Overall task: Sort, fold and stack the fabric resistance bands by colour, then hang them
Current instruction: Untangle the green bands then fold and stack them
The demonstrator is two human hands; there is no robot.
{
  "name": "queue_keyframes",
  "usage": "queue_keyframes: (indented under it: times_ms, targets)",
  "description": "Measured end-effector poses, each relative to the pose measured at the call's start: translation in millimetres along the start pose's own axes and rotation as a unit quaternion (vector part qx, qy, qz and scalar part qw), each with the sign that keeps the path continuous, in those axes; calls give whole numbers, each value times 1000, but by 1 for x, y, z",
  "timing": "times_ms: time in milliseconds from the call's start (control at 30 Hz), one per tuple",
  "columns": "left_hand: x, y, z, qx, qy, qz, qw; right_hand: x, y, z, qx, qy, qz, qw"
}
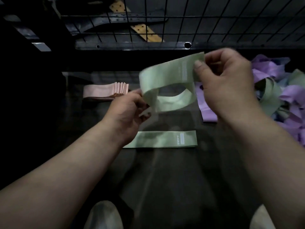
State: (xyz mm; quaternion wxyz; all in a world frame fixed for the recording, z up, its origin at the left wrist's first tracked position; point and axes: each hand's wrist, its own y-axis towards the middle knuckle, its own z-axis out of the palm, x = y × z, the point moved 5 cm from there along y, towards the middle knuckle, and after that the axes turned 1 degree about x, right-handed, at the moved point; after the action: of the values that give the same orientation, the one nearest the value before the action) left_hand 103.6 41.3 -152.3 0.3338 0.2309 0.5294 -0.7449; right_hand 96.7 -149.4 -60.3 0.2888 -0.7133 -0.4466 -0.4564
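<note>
1. A green band [166,83] is being pinched above the surface [165,171] by the left hand [130,109] and the right hand [226,83].
2. The pink stack [102,91] and a folded green strip [161,139] are being judged done; the mixed pile [280,90] is being left unsorted.

- Dark, matte, flat work surface [165,179], dimly lit, carrying all the bands below.
- Flattened pale green fabric resistance band [160,139], lying flat near the middle of the surface, long side running left to right. It has a white printed label near its right end, and its left end is hidden.
- Neat stack of folded pale pink fabric bands [102,91], farther back on the left and well apart from the green one. Its folded edges fan out at the right end.
- Flat lilac fabric band [206,109] on the right, partly hidden.
- Loose heap of tangled purple, pale green and bluish fabric bands [280,96] at the far right edge, just beside the lilac one.
</note>
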Motion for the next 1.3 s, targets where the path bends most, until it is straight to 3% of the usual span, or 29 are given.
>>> queue_keyframes:
  times_ms: [67,167,267,333,500,667,800,967,1067,1300]
  targets:
    - [4,-3,-3,-33,51,-7,998,20,3,-7,29,-48,-81,995]
    - [-13,-4,-3,-29,87,109,990,40,2,-6,85,-136,-163,973]
    - [-41,-9,20,127,157,238,950,54,-1,-2,118,-173,-209,955]
    - [-51,-16,35,203,183,263,925,62,-5,1,132,-174,-232,948]
    - [-40,-14,35,227,185,201,935,71,-4,-4,77,-80,-229,967]
    - [-3,-7,-17,232,249,50,939,29,10,-20,-22,16,-109,994]
    - [5,-11,-69,128,290,-26,948,-53,3,-17,-21,-9,57,998]
    - [4,-14,-112,-45,290,-28,956,-142,-44,-3,46,-40,234,970]
    - [14,-14,-129,-106,320,-33,941,-168,-65,4,75,-77,241,965]
    - [38,-8,-140,-167,378,30,910,-178,-79,8,97,-192,189,958]
